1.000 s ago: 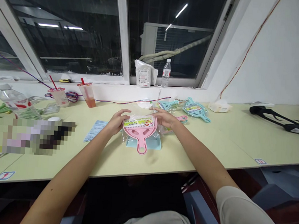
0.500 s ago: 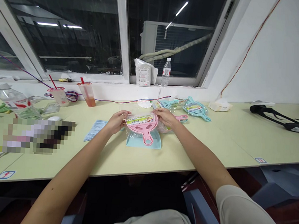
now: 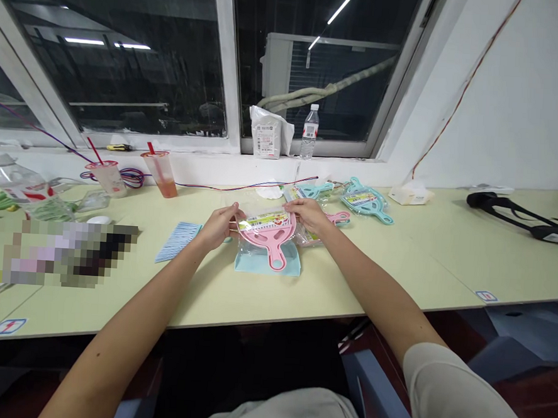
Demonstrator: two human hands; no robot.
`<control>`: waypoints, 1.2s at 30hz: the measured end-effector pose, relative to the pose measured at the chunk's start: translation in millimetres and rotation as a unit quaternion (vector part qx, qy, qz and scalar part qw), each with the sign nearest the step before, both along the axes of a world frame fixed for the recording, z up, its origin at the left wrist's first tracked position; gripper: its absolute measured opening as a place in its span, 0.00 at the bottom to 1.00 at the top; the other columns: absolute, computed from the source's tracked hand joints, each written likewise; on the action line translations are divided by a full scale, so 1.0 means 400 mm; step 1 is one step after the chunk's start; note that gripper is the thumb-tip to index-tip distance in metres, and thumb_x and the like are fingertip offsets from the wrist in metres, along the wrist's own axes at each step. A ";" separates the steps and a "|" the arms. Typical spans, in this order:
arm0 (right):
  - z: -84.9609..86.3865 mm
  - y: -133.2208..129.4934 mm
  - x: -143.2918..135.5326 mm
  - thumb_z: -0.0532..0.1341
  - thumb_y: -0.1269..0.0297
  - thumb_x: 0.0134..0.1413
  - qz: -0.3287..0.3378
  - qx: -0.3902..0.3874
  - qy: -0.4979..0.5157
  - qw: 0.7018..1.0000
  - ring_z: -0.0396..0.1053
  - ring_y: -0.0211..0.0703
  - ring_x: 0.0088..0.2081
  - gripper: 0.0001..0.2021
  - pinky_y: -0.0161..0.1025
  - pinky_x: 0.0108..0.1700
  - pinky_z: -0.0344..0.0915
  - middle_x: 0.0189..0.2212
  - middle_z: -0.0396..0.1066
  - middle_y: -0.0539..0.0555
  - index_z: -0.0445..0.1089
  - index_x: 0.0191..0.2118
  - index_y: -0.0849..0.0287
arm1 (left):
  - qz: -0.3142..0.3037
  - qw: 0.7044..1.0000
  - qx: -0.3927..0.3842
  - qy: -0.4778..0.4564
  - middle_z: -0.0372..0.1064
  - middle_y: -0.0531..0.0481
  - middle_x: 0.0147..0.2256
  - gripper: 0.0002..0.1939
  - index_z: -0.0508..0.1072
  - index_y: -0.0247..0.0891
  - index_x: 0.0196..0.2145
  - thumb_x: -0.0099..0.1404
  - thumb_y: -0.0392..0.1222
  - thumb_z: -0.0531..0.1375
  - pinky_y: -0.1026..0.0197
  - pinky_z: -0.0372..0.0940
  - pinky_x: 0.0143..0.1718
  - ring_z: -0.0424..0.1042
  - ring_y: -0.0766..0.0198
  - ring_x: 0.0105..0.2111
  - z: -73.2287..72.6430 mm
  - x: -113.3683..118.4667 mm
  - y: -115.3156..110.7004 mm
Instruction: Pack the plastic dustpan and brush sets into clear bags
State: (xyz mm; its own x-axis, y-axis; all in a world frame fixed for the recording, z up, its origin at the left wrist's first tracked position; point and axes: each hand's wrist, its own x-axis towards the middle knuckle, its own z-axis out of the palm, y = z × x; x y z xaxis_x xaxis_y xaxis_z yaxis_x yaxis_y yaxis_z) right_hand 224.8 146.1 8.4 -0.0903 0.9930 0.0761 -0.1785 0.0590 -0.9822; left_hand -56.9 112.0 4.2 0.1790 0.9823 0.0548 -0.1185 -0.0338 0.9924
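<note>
Between my hands is a pink dustpan set (image 3: pixel 271 239) in a clear plastic bag with a printed label, its handle pointing toward me. My left hand (image 3: pixel 220 226) is closed on the left edge of the bag. At its upper right corner, my right hand (image 3: pixel 307 213) pinches the bag. Under the package a light blue dustpan (image 3: pixel 266 266) lies on the table, partly covered by it. A blue-bristled brush (image 3: pixel 179 241) lies left of my left hand. Behind my right hand is another bagged pink set (image 3: pixel 339 219), partly hidden.
Bagged turquoise sets (image 3: pixel 367 200) lie toward the back of the table (image 3: pixel 388 272). Drink cups (image 3: pixel 162 173) and a large bottle (image 3: pixel 25 187) stand at the left. A tissue pack (image 3: pixel 411 194) and a black strapped device (image 3: pixel 519 217) are on the right. A water bottle (image 3: pixel 309 132) stands on the sill.
The pink package has shifted very slightly to the right and tilted a little. Both hands keep hold of the bag. The view has moved slightly.
</note>
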 end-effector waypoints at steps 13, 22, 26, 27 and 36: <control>0.014 -0.078 -0.063 0.61 0.74 0.58 -0.076 0.465 -0.432 0.769 0.63 0.57 0.55 0.08 0.58 0.61 0.60 0.50 0.69 0.62 0.77 0.39 0.57 | 0.092 0.989 0.094 0.065 0.68 0.51 0.23 0.15 0.72 0.37 0.27 0.50 0.42 0.75 0.63 0.67 0.17 0.71 0.63 0.20 -0.022 0.047 -0.021; 0.008 -0.143 -0.142 0.53 0.72 0.69 0.027 0.509 -0.504 0.697 0.64 0.52 0.45 0.11 0.47 0.49 0.64 0.40 0.69 0.60 0.74 0.44 0.60 | 0.056 0.982 0.164 0.081 0.68 0.52 0.28 0.09 0.74 0.38 0.29 0.55 0.40 0.70 0.63 0.71 0.22 0.70 0.65 0.26 -0.013 0.078 -0.057; 0.003 -0.136 -0.138 0.54 0.73 0.68 0.016 0.492 -0.508 0.707 0.63 0.52 0.45 0.10 0.47 0.49 0.63 0.40 0.69 0.59 0.73 0.43 0.59 | 0.044 0.983 0.167 0.063 0.70 0.50 0.30 0.08 0.74 0.38 0.30 0.54 0.39 0.70 0.62 0.72 0.24 0.71 0.63 0.28 -0.012 0.080 -0.065; 0.003 -0.134 -0.136 0.54 0.73 0.68 0.016 0.490 -0.507 0.709 0.63 0.52 0.45 0.10 0.47 0.48 0.63 0.40 0.69 0.59 0.73 0.43 0.59 | 0.040 0.984 0.165 0.060 0.70 0.50 0.30 0.09 0.75 0.38 0.30 0.53 0.39 0.70 0.62 0.73 0.25 0.71 0.63 0.29 -0.012 0.080 -0.065; 0.006 -0.128 -0.123 0.54 0.72 0.69 -0.016 0.498 -0.506 0.704 0.63 0.52 0.44 0.10 0.48 0.50 0.61 0.38 0.69 0.59 0.73 0.40 0.59 | 0.036 0.986 0.159 0.039 0.66 0.51 0.29 0.17 0.76 0.37 0.32 0.53 0.50 0.75 0.59 0.76 0.25 0.72 0.62 0.29 -0.007 0.078 -0.065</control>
